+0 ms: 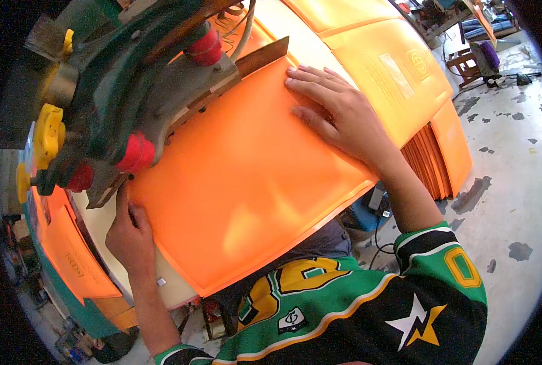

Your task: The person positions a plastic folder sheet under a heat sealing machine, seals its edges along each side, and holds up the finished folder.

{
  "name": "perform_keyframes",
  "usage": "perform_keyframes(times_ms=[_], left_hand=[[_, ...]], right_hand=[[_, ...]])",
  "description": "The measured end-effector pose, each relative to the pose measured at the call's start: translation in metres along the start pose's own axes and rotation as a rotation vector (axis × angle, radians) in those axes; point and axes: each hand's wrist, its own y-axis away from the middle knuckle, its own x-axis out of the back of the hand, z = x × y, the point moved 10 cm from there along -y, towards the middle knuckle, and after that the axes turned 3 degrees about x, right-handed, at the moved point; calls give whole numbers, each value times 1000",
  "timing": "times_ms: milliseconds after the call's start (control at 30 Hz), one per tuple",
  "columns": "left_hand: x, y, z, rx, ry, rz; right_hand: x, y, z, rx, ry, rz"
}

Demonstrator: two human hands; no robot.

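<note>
A large orange plastic sheet (240,182) lies under the front edge of a dark green machine (155,67). My right hand (334,109) rests on the sheet's upper right part, palm down with fingers spread. At the sheet's left edge, just below the machine's metal bar (110,190), is my left hand (131,234). Its thumb and index finger are close together at the sheet's corner, and the fingertips are partly hidden by the bar.
Stacked orange folders (386,67) stand on the right, with more orange sheets (70,249) at the left. Red knobs (136,152) and yellow knobs (49,137) stick out from the machine. A worn floor (508,182) shows at the right.
</note>
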Motion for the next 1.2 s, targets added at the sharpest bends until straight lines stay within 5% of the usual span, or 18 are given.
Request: perform_keyframes(times_ms=[1200], left_hand=[[4, -8, 12, -9, -79, 60]], right_hand=[[-7, -8, -6, -50, -46, 7]])
